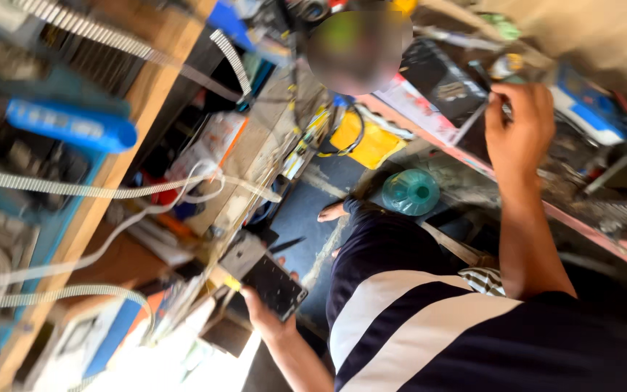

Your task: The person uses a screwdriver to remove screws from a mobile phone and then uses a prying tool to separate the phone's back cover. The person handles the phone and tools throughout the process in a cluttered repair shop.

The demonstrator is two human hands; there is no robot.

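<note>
While the left hand (266,316) clasps a dark phone (276,287), the right hand (518,127) pinches a thin tool (473,120) over the cluttered workbench (604,239).

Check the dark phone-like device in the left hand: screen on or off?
Off: the device in the left hand shows only a dark, unlit face.

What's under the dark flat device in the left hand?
The left hand grips the dark flat device from below, fingers underneath. Past its edge show a dark box-like item and the bright, washed-out bench. The device's underside is hidden.
</note>
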